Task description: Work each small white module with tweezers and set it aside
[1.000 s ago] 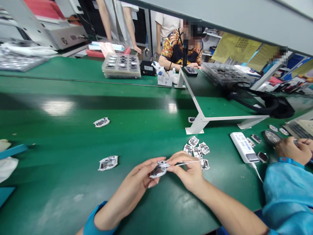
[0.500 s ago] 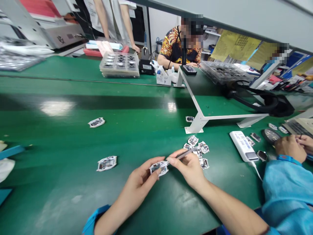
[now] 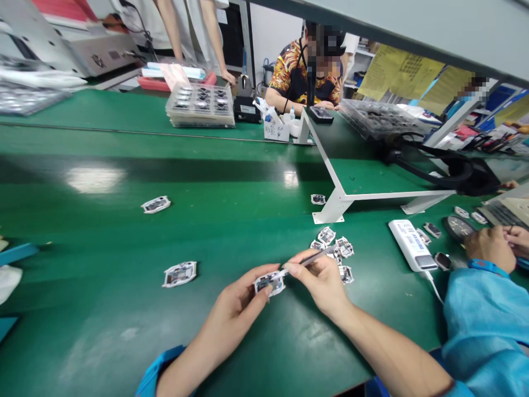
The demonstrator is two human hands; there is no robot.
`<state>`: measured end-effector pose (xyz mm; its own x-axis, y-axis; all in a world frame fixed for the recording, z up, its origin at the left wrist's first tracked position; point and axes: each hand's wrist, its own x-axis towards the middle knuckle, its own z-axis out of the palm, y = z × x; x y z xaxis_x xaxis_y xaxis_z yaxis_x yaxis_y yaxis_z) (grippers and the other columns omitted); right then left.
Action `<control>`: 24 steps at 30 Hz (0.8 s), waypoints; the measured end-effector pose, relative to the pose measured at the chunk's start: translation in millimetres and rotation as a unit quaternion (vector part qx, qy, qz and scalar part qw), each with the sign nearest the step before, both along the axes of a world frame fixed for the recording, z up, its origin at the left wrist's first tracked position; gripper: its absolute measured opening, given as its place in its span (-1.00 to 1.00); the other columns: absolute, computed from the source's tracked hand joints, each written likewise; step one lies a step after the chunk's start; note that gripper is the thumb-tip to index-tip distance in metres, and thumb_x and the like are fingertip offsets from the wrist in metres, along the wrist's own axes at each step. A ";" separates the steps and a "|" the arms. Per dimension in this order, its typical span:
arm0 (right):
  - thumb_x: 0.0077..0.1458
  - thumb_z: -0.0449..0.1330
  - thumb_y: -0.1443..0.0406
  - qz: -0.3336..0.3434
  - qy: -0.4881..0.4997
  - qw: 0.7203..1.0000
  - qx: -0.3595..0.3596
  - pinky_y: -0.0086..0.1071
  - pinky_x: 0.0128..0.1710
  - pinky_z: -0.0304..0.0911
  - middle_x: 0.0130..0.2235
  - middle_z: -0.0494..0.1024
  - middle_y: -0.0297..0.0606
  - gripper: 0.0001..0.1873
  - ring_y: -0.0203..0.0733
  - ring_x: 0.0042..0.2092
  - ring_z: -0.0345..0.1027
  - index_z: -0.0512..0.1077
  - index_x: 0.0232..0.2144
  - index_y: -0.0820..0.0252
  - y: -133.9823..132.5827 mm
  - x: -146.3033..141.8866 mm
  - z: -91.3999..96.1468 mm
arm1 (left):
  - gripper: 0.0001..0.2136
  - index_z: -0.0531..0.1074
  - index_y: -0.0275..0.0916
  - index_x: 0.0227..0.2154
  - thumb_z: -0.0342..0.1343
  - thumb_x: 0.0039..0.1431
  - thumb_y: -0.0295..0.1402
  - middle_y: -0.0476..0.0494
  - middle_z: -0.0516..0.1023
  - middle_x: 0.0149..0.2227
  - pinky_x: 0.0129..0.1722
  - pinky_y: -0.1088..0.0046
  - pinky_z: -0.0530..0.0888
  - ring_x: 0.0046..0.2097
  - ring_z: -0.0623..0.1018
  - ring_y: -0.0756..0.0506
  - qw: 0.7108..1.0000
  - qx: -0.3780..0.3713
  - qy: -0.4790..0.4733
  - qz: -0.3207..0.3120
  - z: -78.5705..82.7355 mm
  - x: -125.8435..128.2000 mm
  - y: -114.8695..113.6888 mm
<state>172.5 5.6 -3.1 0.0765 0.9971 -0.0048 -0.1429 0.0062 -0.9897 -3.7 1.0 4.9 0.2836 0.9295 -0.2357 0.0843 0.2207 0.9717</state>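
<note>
My left hand (image 3: 237, 303) pinches a small white-framed circuit part (image 3: 269, 283) just above the green belt. My right hand (image 3: 320, 281) grips thin metal tweezers (image 3: 312, 260), and their tip rests on the part's top edge. A pile of several like parts (image 3: 334, 248) lies just beyond my right hand. Two more parts lie loose on the belt, one near my left hand (image 3: 179, 274) and another farther back (image 3: 156, 204).
A white metal stand (image 3: 335, 201) rises from the belt at the right. A white power strip (image 3: 410, 243) lies beside a co-worker's blue sleeve (image 3: 483, 325) and hands (image 3: 494, 246). Stacked clear trays (image 3: 201, 106) sit across the belt, where another person sits.
My hands have lowered the part slightly toward the belt. The tweezers have tilted from level to pointing down at the part. The loose parts on the belt have drifted left.
</note>
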 end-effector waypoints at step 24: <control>0.04 0.33 0.27 -0.006 -0.085 0.995 0.055 -0.32 -0.29 0.42 -0.41 0.65 -0.28 -0.93 -0.16 -0.35 0.54 0.55 -0.42 0.15 -5.4 -1.6 0.4 | -0.68 0.58 -0.20 -0.17 0.27 0.03 -0.18 -0.10 0.61 -0.35 -0.40 0.44 0.38 -0.38 0.44 -0.10 0.998 -0.035 -0.016 0.056 -2.4 5.4 -0.1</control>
<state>170.8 0.3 -2.7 0.0782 0.9899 0.1180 0.0273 0.1162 -0.9929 1.7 0.9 2.5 0.1870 0.9376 -0.2931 0.0237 0.2940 0.9555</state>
